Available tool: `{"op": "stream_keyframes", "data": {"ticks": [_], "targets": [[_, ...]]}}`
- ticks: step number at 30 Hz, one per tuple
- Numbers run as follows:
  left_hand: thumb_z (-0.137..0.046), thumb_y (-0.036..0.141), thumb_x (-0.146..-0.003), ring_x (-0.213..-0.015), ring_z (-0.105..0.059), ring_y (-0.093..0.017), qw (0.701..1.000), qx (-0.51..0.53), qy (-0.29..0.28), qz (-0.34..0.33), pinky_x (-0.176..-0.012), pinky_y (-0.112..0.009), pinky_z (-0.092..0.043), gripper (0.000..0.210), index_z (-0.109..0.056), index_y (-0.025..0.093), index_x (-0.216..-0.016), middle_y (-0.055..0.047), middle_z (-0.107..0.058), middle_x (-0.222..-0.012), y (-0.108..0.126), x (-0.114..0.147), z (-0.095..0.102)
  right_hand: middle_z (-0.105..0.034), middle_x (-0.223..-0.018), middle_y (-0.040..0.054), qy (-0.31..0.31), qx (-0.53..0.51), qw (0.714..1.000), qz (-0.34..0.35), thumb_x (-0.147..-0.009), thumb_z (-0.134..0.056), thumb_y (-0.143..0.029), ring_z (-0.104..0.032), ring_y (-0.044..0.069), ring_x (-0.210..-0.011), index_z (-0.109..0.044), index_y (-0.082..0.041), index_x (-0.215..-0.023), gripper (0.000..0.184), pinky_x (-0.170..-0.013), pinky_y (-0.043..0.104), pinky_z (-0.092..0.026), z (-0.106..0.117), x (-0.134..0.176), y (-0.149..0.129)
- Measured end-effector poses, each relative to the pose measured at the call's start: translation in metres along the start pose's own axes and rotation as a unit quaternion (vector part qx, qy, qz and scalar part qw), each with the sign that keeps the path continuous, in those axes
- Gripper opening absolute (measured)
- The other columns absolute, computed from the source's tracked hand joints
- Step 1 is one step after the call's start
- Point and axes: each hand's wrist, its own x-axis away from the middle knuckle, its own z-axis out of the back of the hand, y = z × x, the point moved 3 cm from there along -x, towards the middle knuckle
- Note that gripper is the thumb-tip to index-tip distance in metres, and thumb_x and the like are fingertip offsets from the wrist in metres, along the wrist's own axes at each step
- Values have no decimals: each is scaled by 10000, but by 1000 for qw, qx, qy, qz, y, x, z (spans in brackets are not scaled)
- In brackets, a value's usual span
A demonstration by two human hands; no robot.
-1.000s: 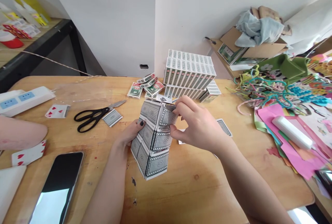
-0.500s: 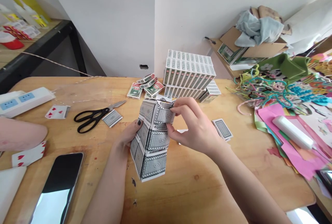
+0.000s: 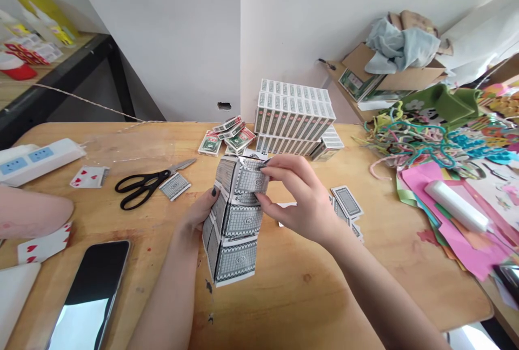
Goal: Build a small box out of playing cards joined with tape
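A tall block built of grey-patterned playing cards (image 3: pixel 237 220) is held tilted above the table. My left hand (image 3: pixel 203 209) grips its left side, thumb in front and the other fingers hidden behind. With fingertips and thumb, my right hand (image 3: pixel 298 190) pinches the right edge of a card at the upper front face. Right of the hand lie loose playing cards (image 3: pixel 347 202), backs up. Behind the block a partly hidden face card (image 3: pixel 256 154) shows. Black scissors (image 3: pixel 152 179) rest to the left beside a small card piece (image 3: pixel 175 186).
Stacked card boxes (image 3: pixel 295 109) stand at the back, with several loose boxes (image 3: pixel 227 136) beside them. A phone (image 3: pixel 89 296) and power strip (image 3: pixel 44 158) lie left, near another person's arm (image 3: pixel 32 212). Coloured paper (image 3: pixel 458 215) and yarn (image 3: pixel 421 136) cover the right side.
The card block and both hands have shifted slightly left. More of the loose cards at the right now shows past my right hand. The grip looks the same.
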Motion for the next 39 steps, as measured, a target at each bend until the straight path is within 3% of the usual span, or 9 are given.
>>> {"op": "stream_keyframes", "data": {"ticks": [7,14,21,26,32,39], "targets": [[-574,744,-650,-971,-658,-326,999,40,-23,-14,-739,-360,-514,649,-666,178,-954,-69,-729,-777,-2,0,-1,-508,-1170,100,34,-101,991,-77,-788,-644,-170,-568,208,-1101,-507,-217,-1159,398,-852,361,-623,-4,12,4],[-650,780,-516,-971,-653,-326,997,67,-31,-10,-775,-377,-515,740,-656,186,-956,-90,-728,-835,-4,-2,-2,-570,-1063,83,58,-84,993,-57,-772,-649,-162,-616,190,-984,-561,-203,-1072,315,-778,341,-648,-6,11,6],[-552,704,-709,-922,-667,-309,998,66,-15,13,-681,-338,-509,563,-661,182,-891,-38,-701,-707,-1,0,-4,-579,-1044,85,54,-77,994,-53,-795,-649,-159,-617,188,-985,-577,-196,-1056,273,-793,342,-641,-6,9,8],[-593,695,-695,-840,-671,-286,997,78,3,16,-586,-297,-504,519,-652,189,-793,-32,-707,-679,-2,-1,-5,-585,-1042,98,30,-73,996,-39,-817,-647,-177,-616,187,-984,-579,-178,-1058,250,-830,365,-625,-6,7,12],[-555,657,-769,-864,-675,-257,995,103,13,12,-552,-246,-485,486,-654,191,-861,9,-713,-687,-5,-4,-1,-594,-1045,113,27,-52,998,-15,-829,-639,-176,-618,188,-991,-571,-169,-1053,234,-799,347,-627,-6,4,13],[-723,631,-623,-657,-673,-206,987,161,-12,-2,-539,-247,-478,604,-658,151,-984,-31,-742,-790,-7,-6,-1,-598,-1040,121,21,-50,999,-7,-838,-630,-180,-615,193,-992,-575,-156,-1026,198,-821,365,-613,-4,3,13]]}}
